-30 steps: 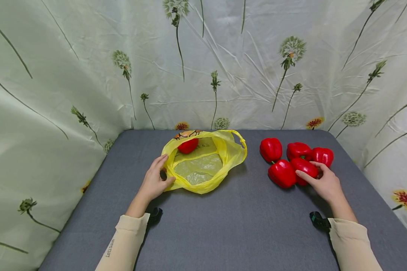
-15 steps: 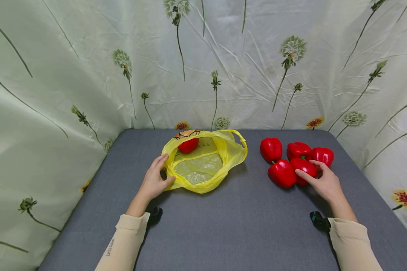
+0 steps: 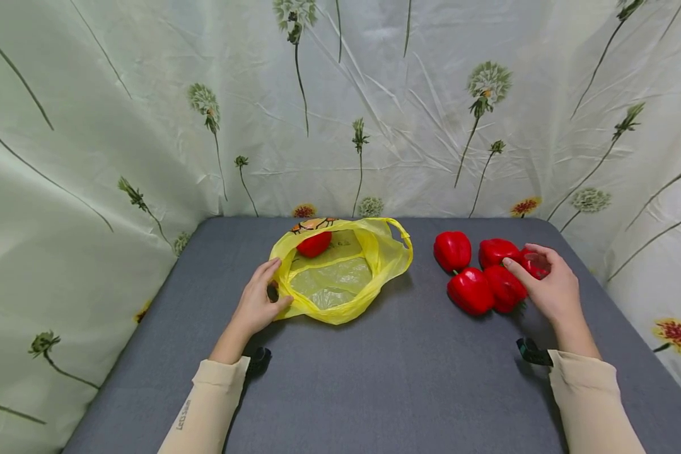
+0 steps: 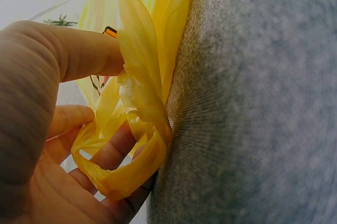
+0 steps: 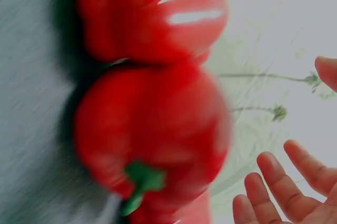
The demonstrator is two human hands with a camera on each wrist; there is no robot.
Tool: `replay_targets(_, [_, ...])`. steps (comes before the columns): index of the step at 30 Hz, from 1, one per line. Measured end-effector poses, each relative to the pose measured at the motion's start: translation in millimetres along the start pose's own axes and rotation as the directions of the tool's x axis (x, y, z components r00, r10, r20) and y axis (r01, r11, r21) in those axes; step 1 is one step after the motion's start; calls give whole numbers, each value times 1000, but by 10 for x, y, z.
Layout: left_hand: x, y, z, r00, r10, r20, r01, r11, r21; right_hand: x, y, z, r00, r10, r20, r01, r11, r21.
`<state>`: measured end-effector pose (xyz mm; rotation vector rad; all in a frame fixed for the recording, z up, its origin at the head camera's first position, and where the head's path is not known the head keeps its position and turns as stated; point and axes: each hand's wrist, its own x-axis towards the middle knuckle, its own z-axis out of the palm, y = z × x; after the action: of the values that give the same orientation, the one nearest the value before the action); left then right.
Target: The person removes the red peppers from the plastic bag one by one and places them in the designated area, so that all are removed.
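My left hand holds the left side of the yellow plastic bag at its rim. In the left wrist view a bag handle loops over the fingers, and the thumb presses the plastic. One red bell pepper lies inside the bag's wide mouth. My right hand hovers at the right of the pepper group, fingers spread and holding nothing. Its fingers partly cover the rightmost bell pepper. The right wrist view shows a blurred pepper with a green stem, apart from the fingers.
Several more red bell peppers, among them a front one and a back one, sit close together on the grey tabletop. A floral curtain hangs along the back and sides.
My right hand has left the front right pepper and moved up and back over the rightmost one. That front pepper has tipped slightly. The left hand and bag stay put.
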<state>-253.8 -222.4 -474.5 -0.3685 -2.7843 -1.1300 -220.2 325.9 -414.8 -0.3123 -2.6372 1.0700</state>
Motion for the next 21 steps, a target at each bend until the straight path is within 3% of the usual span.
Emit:
replay_targets(12, [6,0,6,1000,-2,-2,2,1000,3,-9,-534,94,992,-62,-112,80,985,155])
replay_targets(21, [5,5,2,1000,-13,2,13,1000,6,-15,-860,339,971,-212,-107,232,943,237])
